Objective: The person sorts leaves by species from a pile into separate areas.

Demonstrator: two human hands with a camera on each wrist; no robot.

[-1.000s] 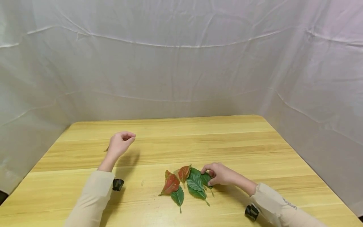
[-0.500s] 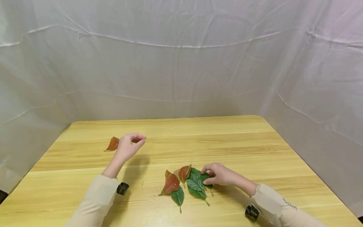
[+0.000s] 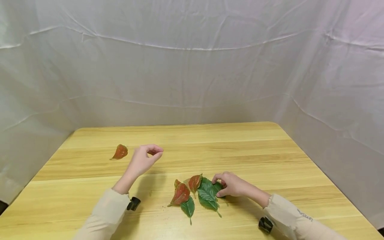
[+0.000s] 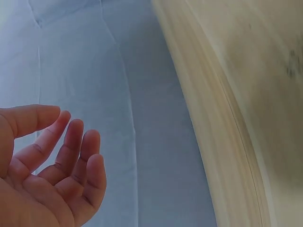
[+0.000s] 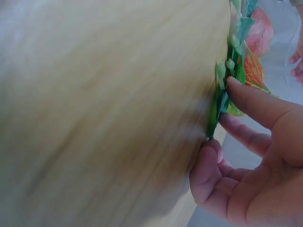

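Observation:
In the head view, my left hand (image 3: 144, 160) hangs above the table's left half. Its fingers are loosely curled, thumb and forefinger tips close together, and the left wrist view shows the hand (image 4: 52, 165) holding nothing. My right hand (image 3: 232, 184) is at the right side of a cluster of leaves, where it pinches a green leaf (image 3: 218, 188) between thumb and fingers. That leaf lies low at the table surface, partly covered by the fingers. Against it lie overlapping green leaves (image 3: 206, 191). Left of these are a small red leaf (image 3: 195, 182) and a larger red leaf (image 3: 181, 194).
Another green leaf (image 3: 188, 208) pokes out below the larger red leaf. A lone red leaf (image 3: 120, 152) lies at the far left of the wooden table (image 3: 270, 153). A pale cloth curtain (image 3: 192, 76) surrounds the table's back and sides.
My left hand has moved rightward, away from the lone red leaf, which it partly hid before. The right hand stays at the green leaf, its thumb shifted slightly up and leftward.

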